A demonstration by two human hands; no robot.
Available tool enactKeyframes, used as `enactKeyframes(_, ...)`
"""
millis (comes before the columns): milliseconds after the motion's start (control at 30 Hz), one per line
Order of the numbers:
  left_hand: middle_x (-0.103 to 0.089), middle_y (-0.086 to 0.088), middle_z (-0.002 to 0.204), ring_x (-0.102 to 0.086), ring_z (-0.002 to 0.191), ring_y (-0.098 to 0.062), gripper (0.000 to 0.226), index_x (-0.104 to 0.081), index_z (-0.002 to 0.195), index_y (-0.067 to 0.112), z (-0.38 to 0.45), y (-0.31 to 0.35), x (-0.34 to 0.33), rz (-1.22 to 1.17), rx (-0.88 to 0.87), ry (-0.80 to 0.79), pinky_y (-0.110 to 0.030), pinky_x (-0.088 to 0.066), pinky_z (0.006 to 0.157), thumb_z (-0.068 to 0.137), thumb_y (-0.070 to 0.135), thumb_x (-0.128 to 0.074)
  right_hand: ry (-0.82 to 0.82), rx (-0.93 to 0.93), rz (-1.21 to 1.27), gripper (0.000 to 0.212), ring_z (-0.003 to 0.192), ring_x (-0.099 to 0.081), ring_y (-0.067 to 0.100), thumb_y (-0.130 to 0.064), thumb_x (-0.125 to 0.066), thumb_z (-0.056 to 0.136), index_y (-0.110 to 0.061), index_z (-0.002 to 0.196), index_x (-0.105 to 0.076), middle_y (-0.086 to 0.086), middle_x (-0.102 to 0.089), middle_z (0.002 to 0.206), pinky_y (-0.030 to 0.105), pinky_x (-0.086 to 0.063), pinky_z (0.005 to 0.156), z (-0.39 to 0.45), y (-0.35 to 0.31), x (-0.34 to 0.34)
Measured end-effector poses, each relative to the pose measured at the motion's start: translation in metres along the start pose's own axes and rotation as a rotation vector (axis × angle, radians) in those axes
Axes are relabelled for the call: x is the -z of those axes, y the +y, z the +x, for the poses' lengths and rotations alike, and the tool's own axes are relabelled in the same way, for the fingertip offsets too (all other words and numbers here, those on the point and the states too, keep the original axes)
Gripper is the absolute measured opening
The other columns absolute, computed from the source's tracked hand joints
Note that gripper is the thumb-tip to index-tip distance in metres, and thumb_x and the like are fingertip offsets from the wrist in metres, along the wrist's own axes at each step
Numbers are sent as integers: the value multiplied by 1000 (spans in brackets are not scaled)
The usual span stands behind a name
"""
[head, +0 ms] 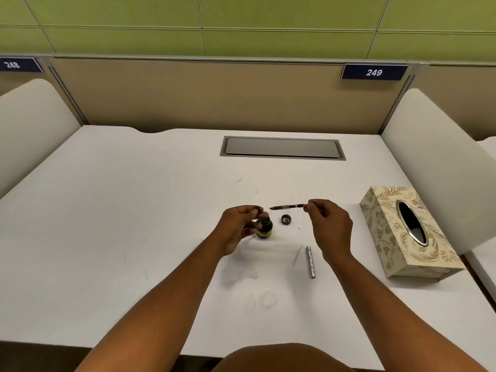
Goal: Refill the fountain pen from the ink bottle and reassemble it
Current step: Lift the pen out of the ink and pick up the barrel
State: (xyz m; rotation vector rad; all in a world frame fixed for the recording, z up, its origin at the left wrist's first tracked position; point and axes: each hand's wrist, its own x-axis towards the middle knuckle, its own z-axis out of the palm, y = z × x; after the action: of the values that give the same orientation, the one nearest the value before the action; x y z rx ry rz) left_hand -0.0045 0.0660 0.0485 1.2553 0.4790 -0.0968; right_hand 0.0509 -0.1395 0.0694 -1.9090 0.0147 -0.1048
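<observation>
Head view: right hand (331, 226) is pinching the nib section (288, 207) level over the desk (134, 210), left hand (239, 226) is gripping the uncapped bottle (265, 228), cap (286, 219) beside, barrel (310, 261) lying apart; reassembly evidently pending.

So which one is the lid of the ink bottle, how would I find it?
Start at the patterned tissue box on the right of the white desk and look left, past the right hand. The bottle cap lies beside the dark ink bottle. It is a small, dark, open-topped ring.
</observation>
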Motion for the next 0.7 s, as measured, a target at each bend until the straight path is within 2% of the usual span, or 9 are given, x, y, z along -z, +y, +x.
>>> enactKeyframes(133,-76,-7,93,-64,63,-14,17,-69,104,4,-4,-3,-23,-89,34,-35,-23,-54,63,100,7,-53,10,-263,318,9,63,-53,10,-15,-65,90,-17,93,-73,-1,-77,90,28,-44,59,-4,-7,4)
enactKeyframes(267,-78,-8,97,-70,74,-18,17,-69,106,7,-5,-6,-45,-157,53,-16,-26,-56,70,99,9,-54,-15,-433,498,9,65,-49,13,-14,-67,89,-14,96,-72,3,-77,92,25,-36,53,-11,-14,9)
enactKeyframes(433,-75,-9,114,-72,101,-27,25,-69,116,6,-9,-2,-69,-245,27,-34,-26,-57,75,93,14,-65,-61,-514,616,10,63,-47,13,-12,-71,84,-13,94,-72,6,-75,92,25,-33,55,-22,-16,15)
enactKeyframes(600,-75,-11,115,-72,99,-28,21,-72,111,7,-7,0,-82,-305,12,-31,-29,-57,78,94,16,-64,-68,-554,652,12,63,-48,13,-9,-74,81,-13,92,-73,10,-70,94,25,-32,55,-27,-11,18)
enactKeyframes(700,-76,-8,113,-72,98,-27,24,-71,114,7,-7,0,-87,-308,11,-8,-29,-56,79,96,20,-62,-71,-556,632,13,64,-48,13,-8,-76,80,-13,92,-73,6,-70,89,24,-33,54,-29,-6,20)
